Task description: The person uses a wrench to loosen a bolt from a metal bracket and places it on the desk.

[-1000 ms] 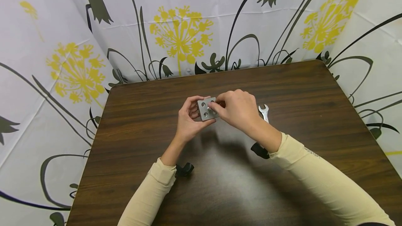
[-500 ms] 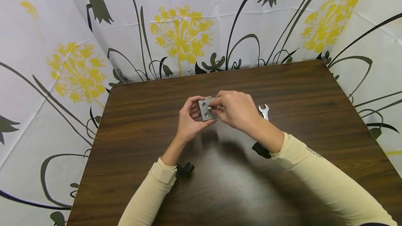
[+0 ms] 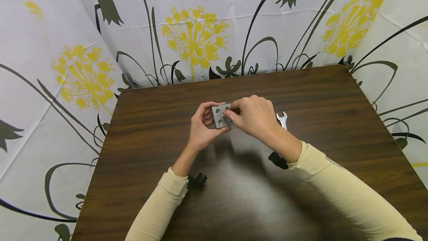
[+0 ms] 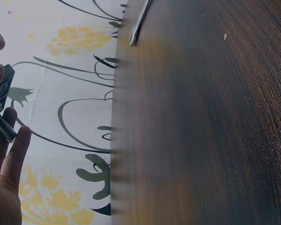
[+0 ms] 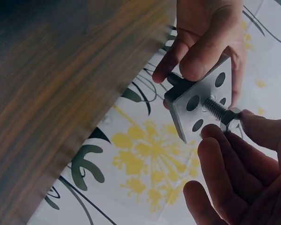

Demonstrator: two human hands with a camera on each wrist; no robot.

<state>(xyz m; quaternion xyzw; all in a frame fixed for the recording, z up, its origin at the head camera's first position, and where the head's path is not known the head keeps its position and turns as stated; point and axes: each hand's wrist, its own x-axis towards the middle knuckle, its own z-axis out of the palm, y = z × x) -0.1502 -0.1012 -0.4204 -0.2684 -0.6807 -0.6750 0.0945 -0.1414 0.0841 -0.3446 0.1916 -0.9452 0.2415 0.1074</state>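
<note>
A square grey metal plate [image 3: 219, 116] with several holes is held up over the table by my left hand [image 3: 200, 131], thumb along its lower edge and fingers round the back. Through its centre runs a hex bolt [image 5: 216, 109], seen in the right wrist view with bare thread between head and plate. My right hand [image 3: 255, 116] pinches the bolt's head between thumb and index finger, its other fingers loosely bent. In the left wrist view, the bolt's long threaded end [image 4: 3, 124] sticks out behind the plate near my left fingertips. My fingers partly hide the bolt in the head view.
A silver open-end wrench [image 3: 282, 119] lies on the dark wood table [image 3: 311, 96] just beyond my right forearm, partly covered by it. Black wrist devices [image 3: 197, 180] show beneath both wrists. A patterned curtain [image 3: 140, 40] hangs along the table's back and sides.
My right thumb and fingers roll the bolt's head: half a second ago the fingers reached further over the plate, and now they are drawn back as before. The left hand and plate stay nearly still.
</note>
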